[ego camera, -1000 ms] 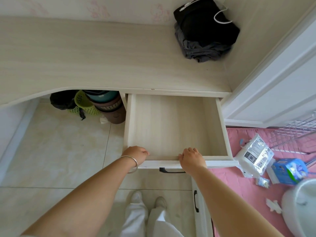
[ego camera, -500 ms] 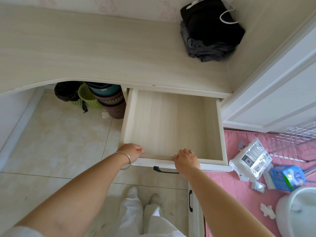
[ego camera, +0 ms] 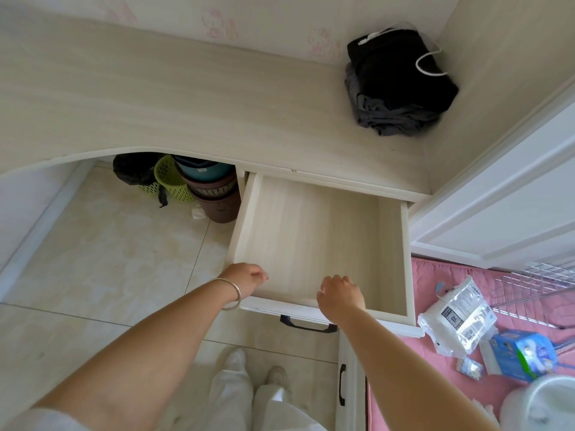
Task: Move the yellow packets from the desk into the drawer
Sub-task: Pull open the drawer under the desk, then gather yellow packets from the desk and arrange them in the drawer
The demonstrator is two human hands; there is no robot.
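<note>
The pale wood drawer under the desk top stands pulled out, and nothing lies in it. My left hand sits at the drawer's front left corner with its fingers curled over the edge. My right hand lies on the front edge just above the black handle, fingers bent down into the drawer. No yellow packets show anywhere in view, neither on the desk nor in the drawer.
A black bag on grey cloth sits at the desk's back right corner. Green baskets and brown buckets stand under the desk. A white packet and blue box lie on the pink mat at right.
The view has tilted up and shows more of the desk top. Both hands stay at the drawer's front edge, and the left fingers have curled further over the corner.
</note>
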